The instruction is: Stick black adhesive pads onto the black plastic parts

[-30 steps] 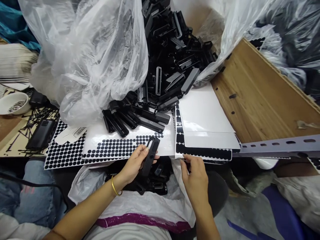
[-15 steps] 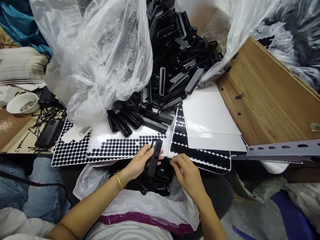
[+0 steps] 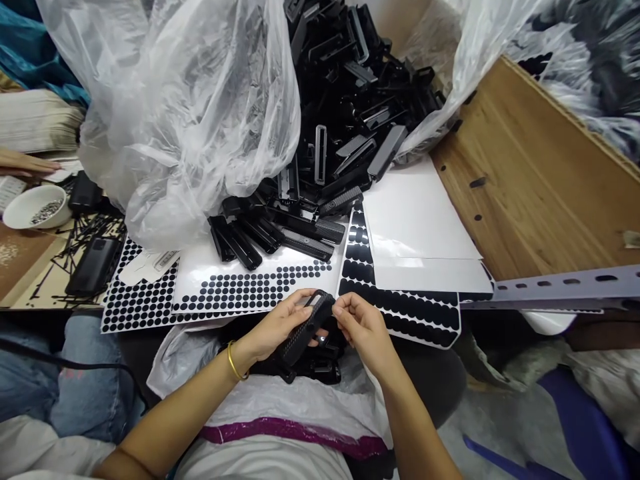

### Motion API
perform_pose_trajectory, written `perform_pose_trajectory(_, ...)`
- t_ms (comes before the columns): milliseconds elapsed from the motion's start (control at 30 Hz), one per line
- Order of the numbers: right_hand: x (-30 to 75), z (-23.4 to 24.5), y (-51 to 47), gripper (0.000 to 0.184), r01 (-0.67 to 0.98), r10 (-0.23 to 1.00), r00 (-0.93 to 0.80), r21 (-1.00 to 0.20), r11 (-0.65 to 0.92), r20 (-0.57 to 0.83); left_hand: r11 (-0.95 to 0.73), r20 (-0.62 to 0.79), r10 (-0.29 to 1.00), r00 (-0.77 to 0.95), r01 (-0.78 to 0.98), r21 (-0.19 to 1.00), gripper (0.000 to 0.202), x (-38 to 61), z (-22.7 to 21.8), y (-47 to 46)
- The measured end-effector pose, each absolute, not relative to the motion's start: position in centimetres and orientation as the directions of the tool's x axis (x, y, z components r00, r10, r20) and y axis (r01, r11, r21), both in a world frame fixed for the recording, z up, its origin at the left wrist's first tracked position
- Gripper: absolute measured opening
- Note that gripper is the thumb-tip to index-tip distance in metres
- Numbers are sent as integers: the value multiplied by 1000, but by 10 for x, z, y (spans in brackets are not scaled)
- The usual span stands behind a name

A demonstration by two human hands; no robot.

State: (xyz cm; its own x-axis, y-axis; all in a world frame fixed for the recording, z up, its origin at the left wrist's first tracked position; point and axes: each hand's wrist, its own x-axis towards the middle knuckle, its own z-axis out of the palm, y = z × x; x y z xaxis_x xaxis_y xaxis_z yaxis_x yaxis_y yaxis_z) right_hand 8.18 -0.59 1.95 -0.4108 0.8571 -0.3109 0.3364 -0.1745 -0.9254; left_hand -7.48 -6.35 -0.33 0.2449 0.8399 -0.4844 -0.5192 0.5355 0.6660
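Observation:
My left hand grips a long black plastic piece with a carbon-like weave, tilted up to the right. My right hand is closed in a pinch at the upper right end of that piece; whatever its fingertips hold is too small to make out. Below both hands, an open white plastic bag on the lap holds similar black pieces. Just beyond my hands lies a white sheet of round black stickers, with several rows peeled off. A heap of black pieces spreads from behind onto the sheets.
Clear plastic wrap bulges at the back left. White sheets and a wooden panel are on the right, by a perforated metal edge. At left, another person's hand is near a white bowl of small parts.
My left hand has tilted the black piece to the right. My right hand has moved left and up to its end. Another person's hand has appeared at far left.

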Motion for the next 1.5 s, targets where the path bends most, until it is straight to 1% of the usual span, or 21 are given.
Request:
perform_pose_trajectory(100, 80, 20, -5, 19, 363, 851, -417, -917, -166, -320, 551, -503, 830, 243, -497, 670, 42, -76, -3, -64)
perform_pose_trajectory(300, 78, 23, -1, 17, 440, 857, -445, -897, -42, -259, 564, -519, 822, 233, -462, 685, 46, -76, -2, -65)
perform_pose_trajectory(467, 76, 23, 0, 15, 496, 865, -436, -868, 3, -247, 565, -530, 821, 211, -436, 700, 48, -74, 1, -65)
perform_pose_trajectory(700, 70, 21, -5, 15, 549, 886, -403, -835, 36, -228, 522, -500, 851, 161, -366, 771, 38, -70, 3, -62)
perform_pose_trajectory(933, 67, 17, -9, 13, 595, 908, -376, -800, 82, -187, 489, -481, 870, 112, -337, 805, 27, -66, 0, -67)
perform_pose_trajectory(1067, 62, 14, -15, 12, 658, 912, -372, -742, 126, -175, 462, -458, 884, 88, -305, 833, 25, -66, -2, -67)
perform_pose_trajectory(1133, 60, 12, -19, 10, 709, 919, -365, -684, 172, -148, 438, -437, 896, 73, -293, 850, 23, -66, -3, -67)
perform_pose_trajectory(1200, 61, 11, -21, 12, 770, 944, -322, -598, 222, -65, 429, -429, 901, 66, -292, 855, 23, -68, -4, -68)
perform_pose_trajectory(1267, 66, 11, -19, 20, 815, 964, -256, -521, 254, 69, 446, -442, 893, 79, -279, 851, 25, -71, -2, -71)
perform_pose_trajectory(1333, 72, 13, -14, 24, 820, 953, -218, -490, 296, 211, 447, -429, 894, 131, -184, 875, 28, -77, 3, -75)
perform_pose_trajectory(1367, 74, 15, -11, 20, 809, 934, -229, -481, 339, 273, 419, -400, 900, 173, -91, 903, 28, -81, 7, -77)
perform_pose_trajectory(1433, 76, 18, -5, 11, 774, 879, -305, -442, 453, 367, 301, -324, 917, 234, 129, 945, 26, -91, 14, -78)
perform_pose_trajectory(1467, 75, 18, -3, 10, 760, 848, -356, -408, 507, 392, 238, -289, 932, 218, 231, 943, 23, -97, 17, -77)
perform_pose_trajectory(1500, 72, 18, 0, 11, 750, 822, -409, -367, 550, 396, 190, -248, 957, 148, 324, 927, 20, -103, 20, -75)
